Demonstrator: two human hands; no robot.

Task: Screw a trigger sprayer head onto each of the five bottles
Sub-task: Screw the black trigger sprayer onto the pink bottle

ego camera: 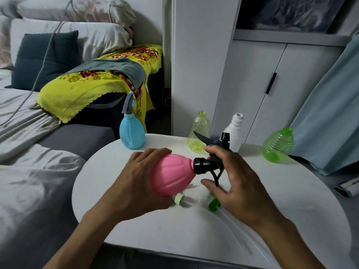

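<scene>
My left hand [139, 177] grips a pink bottle [171, 174] held on its side above the round white table [291, 200]. A black trigger sprayer head [206, 165] sits on its neck, and my right hand [237, 179] holds that head with thumb and fingers around it. A blue bottle [132, 135] with a grey sprayer head [128, 103] stands at the table's back left. Open-necked and upright behind stand a yellow-green bottle [198, 131], a white bottle [236, 129] and a green ribbed bottle [277, 145]. Two loose sprayer heads lie under my hands, a pale green one [179, 199] and a green one [213, 203].
A bed with grey sheets [29, 171] lies left of the table. A yellow flowered cloth [87, 88] drapes over furniture behind the blue bottle. White cabinet doors [262, 84] and a light blue curtain [330, 113] stand behind the table on the right.
</scene>
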